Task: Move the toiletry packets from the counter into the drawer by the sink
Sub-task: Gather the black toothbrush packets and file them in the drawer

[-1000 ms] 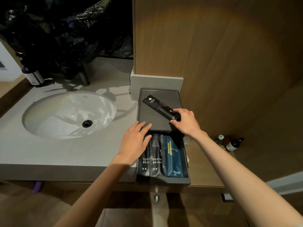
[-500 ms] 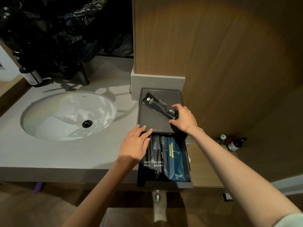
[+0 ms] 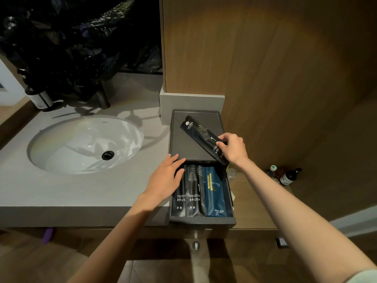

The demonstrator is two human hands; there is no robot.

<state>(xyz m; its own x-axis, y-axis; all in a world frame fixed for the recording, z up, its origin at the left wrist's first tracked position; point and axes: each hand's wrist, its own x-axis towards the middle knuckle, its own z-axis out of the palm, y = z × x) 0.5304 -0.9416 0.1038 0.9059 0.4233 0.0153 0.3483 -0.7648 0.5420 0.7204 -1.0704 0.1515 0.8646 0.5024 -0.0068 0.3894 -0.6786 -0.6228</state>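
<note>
Right grip (image 3: 232, 149) pinches the near end of the toothbrush packet (image 3: 199, 130). Its long axis runs far-left across the tray (image 3: 183, 146) at the counter (image 3: 81, 190) right edge. Open drawer (image 3: 202, 221) lies just nearer me. Left grip (image 3: 165, 180) is flat at the drawer's left edge, holding nothing.

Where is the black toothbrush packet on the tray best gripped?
Pinch the toothbrush packet at its near end, across the narrow width, from the right: it is long, thin and diagonal, that end past the tray, where the right hand holds it.
</note>
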